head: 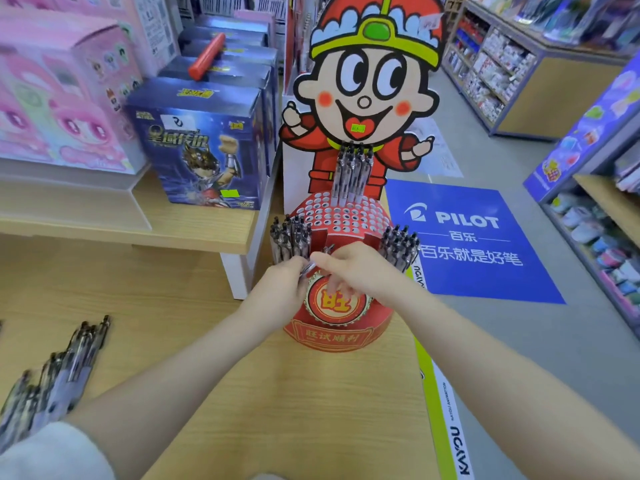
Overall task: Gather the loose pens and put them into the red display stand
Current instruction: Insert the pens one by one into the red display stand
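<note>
The red display stand (377,327) sits at the wooden table's right edge, with a cartoon figure rising behind it. Pens stand in its holes in three clusters: left (290,237), right (399,244) and top middle (352,171). Both hands meet over the stand's front. My left hand (282,285) grips a pen (309,268), blurred, between curled fingers. My right hand (353,268) is just right of it, fingers bent down over the same pen; whether it pinches it is unclear. A heap of loose pens (59,372) lies on the table at the far left.
Blue boxed toys (201,143) and pink boxes (59,98) stand on a raised shelf behind the table. A red tube (207,56) lies on top of the blue boxes. Right of the table is an aisle with a blue PILOT floor sign (467,237) and stocked shelves (595,209).
</note>
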